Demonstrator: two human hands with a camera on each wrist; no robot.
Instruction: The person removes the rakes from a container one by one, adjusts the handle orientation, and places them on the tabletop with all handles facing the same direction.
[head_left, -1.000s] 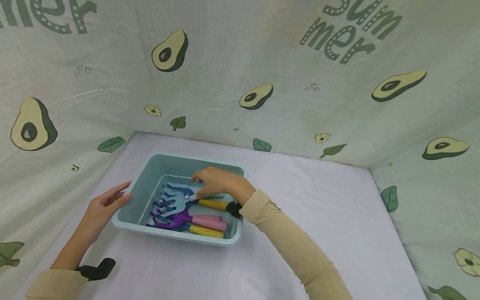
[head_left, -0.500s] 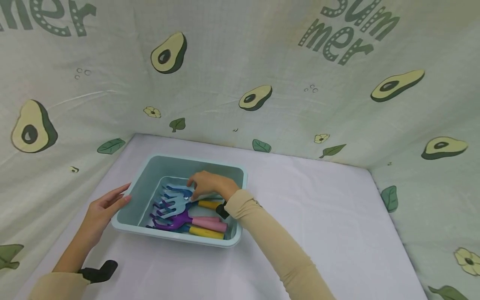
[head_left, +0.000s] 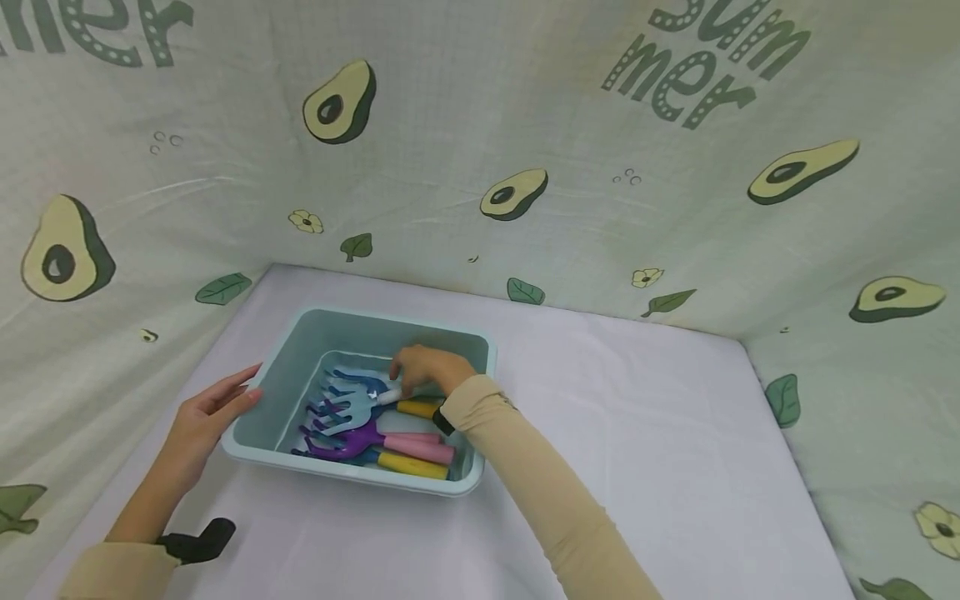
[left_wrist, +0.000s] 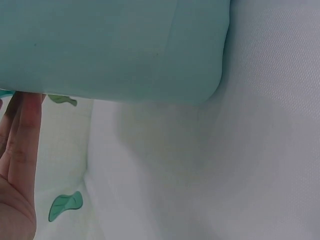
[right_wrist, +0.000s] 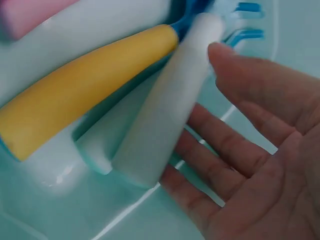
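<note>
A pale blue plastic basin (head_left: 341, 477) holds several small hand rakes. Lying over the others is a light blue hand rake (head_left: 351, 410) with a whitish handle (right_wrist: 162, 107). My right hand (head_left: 429, 367) reaches inside and holds this handle, thumb on its upper side and fingertips along its lower edge. My left hand (head_left: 204, 417) touches the basin's left rim with extended fingers; the left wrist view shows them against the outer wall. Beside the held rake lie a purple rake (head_left: 358, 438) with a pink handle and a yellow-handled blue rake (right_wrist: 95, 82).
The basin stands on a white-covered table (head_left: 615, 433), toward its left side. A hanging cloth (head_left: 420, 100) printed with avocados encloses the back and sides. Another yellow handle (head_left: 412, 465) lies along the basin's front wall.
My right hand dips lower into the basin, and its forearm has shifted left. The light blue rake moves only slightly. My left hand stays at the rim.
</note>
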